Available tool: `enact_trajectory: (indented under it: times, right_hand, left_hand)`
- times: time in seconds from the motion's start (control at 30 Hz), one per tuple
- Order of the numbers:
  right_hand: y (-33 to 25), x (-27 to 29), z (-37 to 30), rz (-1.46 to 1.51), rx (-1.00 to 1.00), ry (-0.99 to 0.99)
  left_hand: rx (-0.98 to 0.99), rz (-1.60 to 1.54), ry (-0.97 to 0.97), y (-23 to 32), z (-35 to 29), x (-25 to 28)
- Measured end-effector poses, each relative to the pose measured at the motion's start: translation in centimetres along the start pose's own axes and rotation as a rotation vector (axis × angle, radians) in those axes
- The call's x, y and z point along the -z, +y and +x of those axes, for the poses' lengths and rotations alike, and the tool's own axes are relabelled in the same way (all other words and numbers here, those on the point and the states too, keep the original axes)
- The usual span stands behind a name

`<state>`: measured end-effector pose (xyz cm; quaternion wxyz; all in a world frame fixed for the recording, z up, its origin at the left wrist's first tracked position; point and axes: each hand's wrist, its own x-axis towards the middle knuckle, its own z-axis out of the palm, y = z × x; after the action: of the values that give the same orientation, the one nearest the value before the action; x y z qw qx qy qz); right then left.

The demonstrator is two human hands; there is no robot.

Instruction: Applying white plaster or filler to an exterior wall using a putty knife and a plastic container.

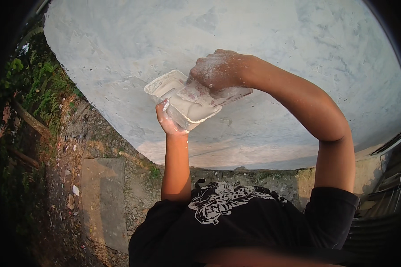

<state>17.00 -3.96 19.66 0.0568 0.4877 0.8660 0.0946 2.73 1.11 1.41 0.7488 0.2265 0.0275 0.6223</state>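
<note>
My left hand (pixel 168 121) grips the near left side of a pale rectangular plastic tub (pixel 181 119), with its thumb over the rim. Smooth off-white paste (pixel 182 106) lies inside the tub and is smeared along its edges. Over the tub, my right hand (pixel 218 71) is closed around a flat scraper (pixel 196 94). The scraper's paste-streaked, reddish-stained blade reaches down into the tub, and its other end sticks out to the right past the rim. White residue coats the knuckles of my right hand and parts of my left.
A large wall (pixel 276 40) with patchy whitish-blue coating stands right in front of me. At the left are green plants (pixel 44 80), stony ground with litter, and a flat grey slab (pixel 103 200). Corrugated sheets (pixel 374 231) lie at the lower right.
</note>
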Motion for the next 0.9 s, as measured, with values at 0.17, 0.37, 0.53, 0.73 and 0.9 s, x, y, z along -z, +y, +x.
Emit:
enact_trajectory:
  times: [0.17,0.37,0.53,0.73,0.9]
  right_hand:
    - [3.6,-1.1,1.3,0.443,-0.06,-0.345]
    - [8.0,-6.3,1.0,0.955,-0.267,-0.399]
    - [8.5,-7.3,-0.5,1.646,-0.231,-0.143]
    - [8.7,-4.4,-2.1,1.831,-0.112,0.224]
    - [4.8,3.2,-5.1,1.704,-0.066,0.554]
  left_hand:
    - [0.062,-0.012,0.105,-0.7,0.1,0.2]
    - [0.101,-0.063,0.101,-0.9,0.9,0.7]
    - [0.088,-0.122,0.15,0.7,0.2,-1.9]
    - [0.122,-0.186,-0.068,1.3,1.4,-5.4]
    - [0.056,-0.121,-0.197,2.9,3.1,-11.0]
